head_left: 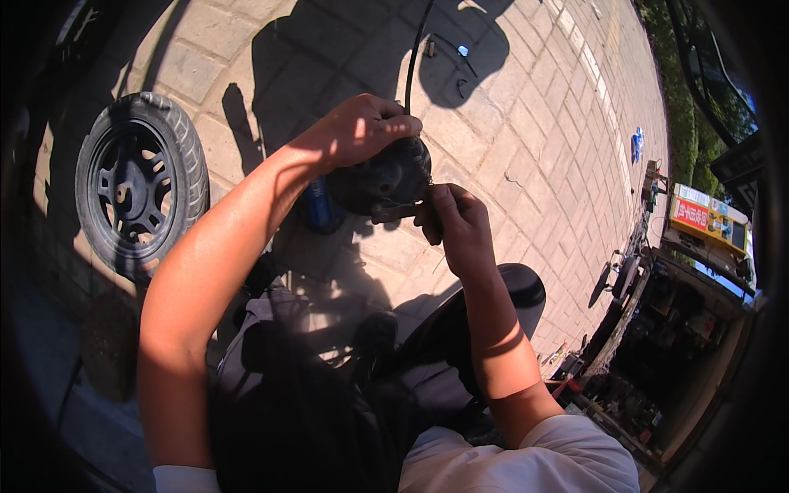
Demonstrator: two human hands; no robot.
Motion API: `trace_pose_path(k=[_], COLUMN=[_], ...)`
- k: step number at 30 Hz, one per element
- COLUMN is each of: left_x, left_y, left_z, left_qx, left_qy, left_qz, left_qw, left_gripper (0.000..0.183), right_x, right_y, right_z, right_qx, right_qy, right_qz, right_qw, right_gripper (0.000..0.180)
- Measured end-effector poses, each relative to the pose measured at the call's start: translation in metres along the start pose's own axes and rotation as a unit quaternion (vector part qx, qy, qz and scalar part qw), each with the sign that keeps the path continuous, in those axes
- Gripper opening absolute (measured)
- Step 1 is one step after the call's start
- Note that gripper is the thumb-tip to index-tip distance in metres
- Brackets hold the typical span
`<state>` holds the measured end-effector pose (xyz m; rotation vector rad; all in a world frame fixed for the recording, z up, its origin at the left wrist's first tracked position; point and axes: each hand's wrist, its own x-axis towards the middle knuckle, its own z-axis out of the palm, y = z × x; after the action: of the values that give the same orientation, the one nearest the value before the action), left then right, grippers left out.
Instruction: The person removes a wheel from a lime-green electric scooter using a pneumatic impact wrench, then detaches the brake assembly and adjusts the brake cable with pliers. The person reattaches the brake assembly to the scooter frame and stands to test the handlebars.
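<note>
A round, dark metal part [385,175], which looks like a drum-brake plate, is held above the paving in front of my knees. Over its upper side curls my left hand [367,129], with the thumb along the edge. A black cable [414,61] runs down to it from the top of the view. At the part's lower right, my right hand [459,219] pinches something small beside a short lever [394,213]; the fingers hide what it is. Just behind my left wrist is a blue object [322,208], partly covered.
A spoked wheel with a black tyre [196,166] is at the left. Small bits, one blue and white [462,51], lie on the brick paving [524,123]. A bent wire [513,179] lies further right. An open-fronted box of tools [666,345] and a yellow case [715,219] stand at right.
</note>
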<state>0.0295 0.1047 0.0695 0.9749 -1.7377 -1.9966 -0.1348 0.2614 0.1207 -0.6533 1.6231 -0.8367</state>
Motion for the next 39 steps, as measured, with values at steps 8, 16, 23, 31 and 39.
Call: trace_pose_path(k=[8, 16, 23, 31, 39], left_x=[-0.002, -0.002, -0.002, -0.004, -0.005], left_y=[0.0, 0.001, -0.001, 0.001, 0.001], left_z=[-0.005, -0.002, 0.002, -0.001, -0.004], left_qx=[0.001, 0.024, -0.001, 0.041, 0.052], left_qy=[0.004, 0.007, 0.003, 0.006, 0.006], left_qz=[-0.015, -0.016, -0.019, -0.013, 0.009], left_qw=[1.0, 1.0, 1.0, 0.999, 0.999], left_gripper=[0.039, 0.042, 0.046, 0.046, 0.045], right_x=[-0.003, 0.005, 0.009, 0.009, 0.016], right_y=[0.002, 0.0, -0.001, -0.006, -0.018], right_z=[0.01, 0.017, 0.019, 0.011, -0.005], right_qx=[-0.075, -0.267, -0.29, -0.247, -0.144], right_qy=[0.084, 0.136, 0.148, 0.089, 0.024], right_qz=[-0.078, -0.156, -0.209, -0.159, -0.021], right_qw=[0.991, 0.941, 0.922, 0.952, 0.989], right_gripper=[0.027, 0.025, 0.022, 0.022, 0.029])
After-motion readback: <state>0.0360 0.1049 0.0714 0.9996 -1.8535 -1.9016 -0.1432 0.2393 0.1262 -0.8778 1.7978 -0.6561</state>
